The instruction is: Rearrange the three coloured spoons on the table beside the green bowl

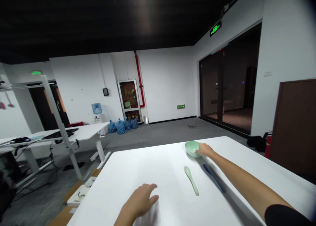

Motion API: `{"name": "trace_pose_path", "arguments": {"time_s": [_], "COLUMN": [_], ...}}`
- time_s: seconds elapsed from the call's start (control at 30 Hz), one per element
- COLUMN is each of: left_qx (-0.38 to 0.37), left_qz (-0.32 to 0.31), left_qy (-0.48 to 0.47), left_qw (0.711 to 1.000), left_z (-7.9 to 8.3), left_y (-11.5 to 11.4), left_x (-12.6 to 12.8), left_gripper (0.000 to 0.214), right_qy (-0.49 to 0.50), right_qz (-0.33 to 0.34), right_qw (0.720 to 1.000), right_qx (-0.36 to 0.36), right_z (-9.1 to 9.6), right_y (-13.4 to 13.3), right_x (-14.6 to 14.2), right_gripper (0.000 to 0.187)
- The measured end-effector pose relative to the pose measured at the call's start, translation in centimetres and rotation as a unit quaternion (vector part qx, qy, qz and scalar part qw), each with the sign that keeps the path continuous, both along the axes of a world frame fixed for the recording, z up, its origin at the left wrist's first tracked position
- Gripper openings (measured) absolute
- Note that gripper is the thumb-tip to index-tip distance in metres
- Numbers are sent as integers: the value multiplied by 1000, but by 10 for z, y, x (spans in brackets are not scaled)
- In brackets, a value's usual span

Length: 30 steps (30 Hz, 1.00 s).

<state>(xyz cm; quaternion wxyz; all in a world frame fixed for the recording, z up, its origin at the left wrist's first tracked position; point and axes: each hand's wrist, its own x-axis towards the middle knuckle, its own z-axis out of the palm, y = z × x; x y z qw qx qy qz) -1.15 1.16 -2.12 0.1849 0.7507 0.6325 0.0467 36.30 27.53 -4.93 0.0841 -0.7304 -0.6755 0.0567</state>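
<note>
A light green bowl (191, 149) stands near the far edge of the white table (138, 166). My right hand (205, 150) grips the bowl's right rim, with fingers reaching inside it. Closer to me lies a pale green spoon (191, 180), its rounded end pointing away. To its right, under my right forearm, is a dark blue utensil (213, 178), perhaps another spoon; its exact kind is hard to make out. My left hand (142, 199) hovers over the near left part of the table, thumb and fingers apart, holding nothing.
Cardboard boxes (64, 216) sit on the floor left of the table. Farther left stands another white desk (89, 132) with a metal frame and cables. Blue water bottles (120, 126) line the back wall. A fire extinguisher (268, 145) and brown panel (292, 120) are at the right.
</note>
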Motion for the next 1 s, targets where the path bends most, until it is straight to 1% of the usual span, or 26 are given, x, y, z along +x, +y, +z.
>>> {"name": "trace_pose_path", "arguments": {"time_s": [0.1, 0.2, 0.27, 0.37, 0.47, 0.57, 0.67, 0.73, 0.83, 1.0], "left_qx": [1, -3, -7, -9, -9, -7, -7, -5, 5, 8], "left_qz": [1, 3, 5, 5, 2, -4, -7, -9, -14, -21], "left_qy": [-3, -6, -7, -8, -11, -4, 2, 3, 8, 5], "left_qw": [1000, 1000, 1000, 1000, 1000, 1000, 1000, 1000, 1000, 1000], "left_z": [-1, -1, 1, 3, 3, 3, 5, 7, 10, 11], "left_y": [2, 2, 1, 0, 1, 0, -3, -5, -9, -11], "left_x": [-1, -1, -1, 0, 1, 1, 1, 1, 2, 2], "left_gripper": [58, 57, 57, 58, 59, 57, 57, 57, 57, 56], "right_qy": [3, 6, 10, 23, 32, 41, 67, 85, 88, 85], "right_qz": [5, 7, 8, 18, 33, 42, 62, 80, 91, 66], "right_qw": [1000, 1000, 1000, 999, 998, 997, 996, 993, 991, 992], "right_qx": [-10, -10, -4, 12, 35, 45, 18, -15, -48, -66], "right_z": [-8, -9, -4, 10, 28, 44, 51, 49, 39, 8], "right_y": [5, 5, 2, -8, -29, -60, -95, -114, -131, -135], "right_x": [0, -3, -5, -7, -8, -12, -20, -25, -30, -35], "right_gripper": [46, 42, 39, 34, 32, 29, 27, 28, 26, 20]}}
